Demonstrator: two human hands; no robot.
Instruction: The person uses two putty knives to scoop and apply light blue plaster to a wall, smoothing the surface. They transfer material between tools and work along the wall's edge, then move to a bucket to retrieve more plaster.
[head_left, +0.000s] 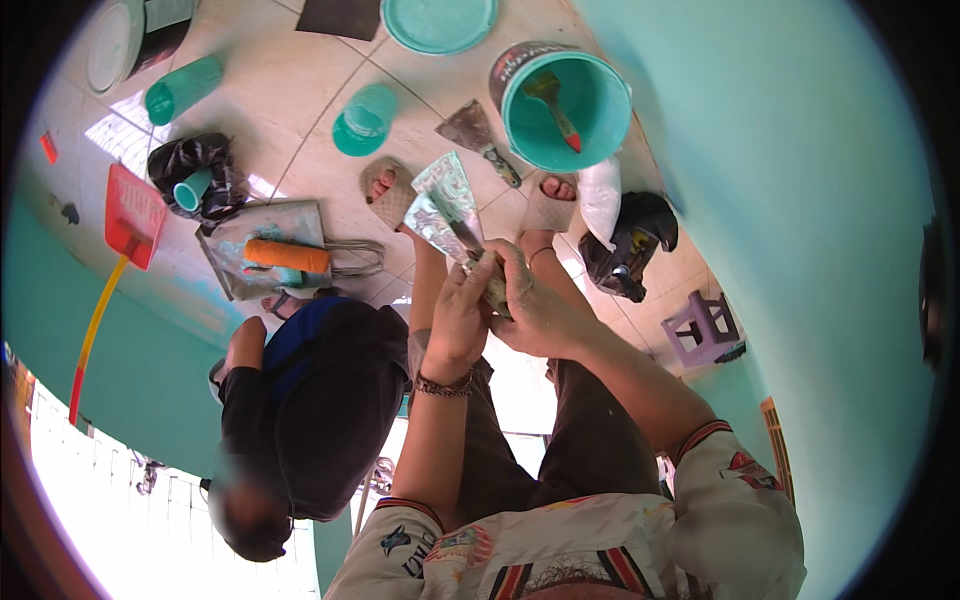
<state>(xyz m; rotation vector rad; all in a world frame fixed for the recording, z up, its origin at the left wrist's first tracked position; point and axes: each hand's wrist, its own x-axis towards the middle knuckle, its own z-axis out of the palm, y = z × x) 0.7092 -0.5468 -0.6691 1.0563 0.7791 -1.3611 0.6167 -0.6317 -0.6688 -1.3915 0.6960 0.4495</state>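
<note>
Both my hands are closed around the handle of a putty knife (443,200), held in front of me above the floor. Its wide metal blade points away and is smeared with pale turquoise paint. My left hand (462,312) grips from the left, thumb along the handle. From the other side, my right hand (540,310) wraps the same handle, fingers touching the left ones. Much of the handle is hidden by the fingers. Beyond the blade, a second putty knife (470,132) lies on the tiles beside a turquoise bucket (617,125) with a paintbrush (548,95) inside.
Close on my left, a person in dark clothes (335,390) crouches near a paint tray (222,255) with an orange roller (287,255). A red dustpan (135,215), black bags (632,245) and turquoise containers (365,120) are around. A turquoise wall (800,200) rises at right, near a purple stool (702,330).
</note>
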